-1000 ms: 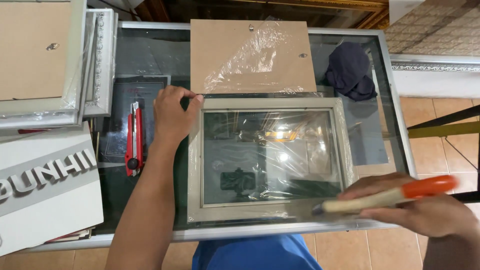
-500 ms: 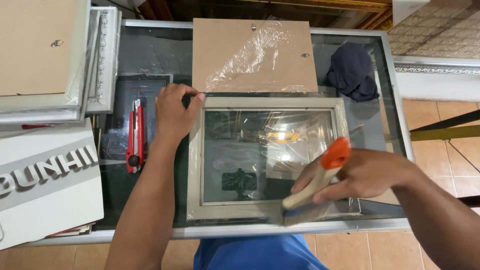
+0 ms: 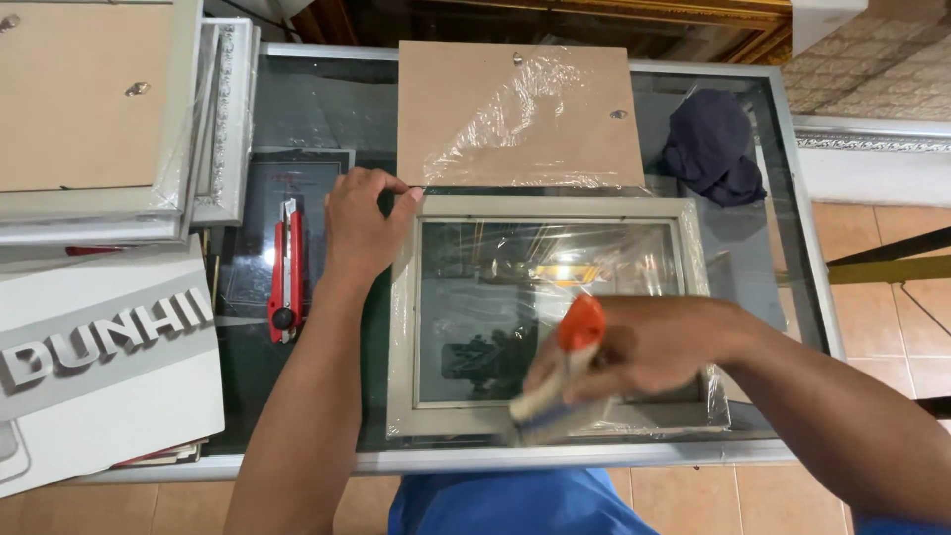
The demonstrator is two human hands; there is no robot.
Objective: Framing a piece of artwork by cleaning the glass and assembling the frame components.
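A white rectangular sign board (image 3: 99, 386) with raised grey block letters lies at the left edge of the table, tilted slightly, just below a stack of plastic-wrapped frames (image 3: 99, 119) lying back up, their brown backing boards showing.

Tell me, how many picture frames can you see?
3, maybe more hidden: one frame under the hands, two stacked top left, a plain frame over an ornate frame.
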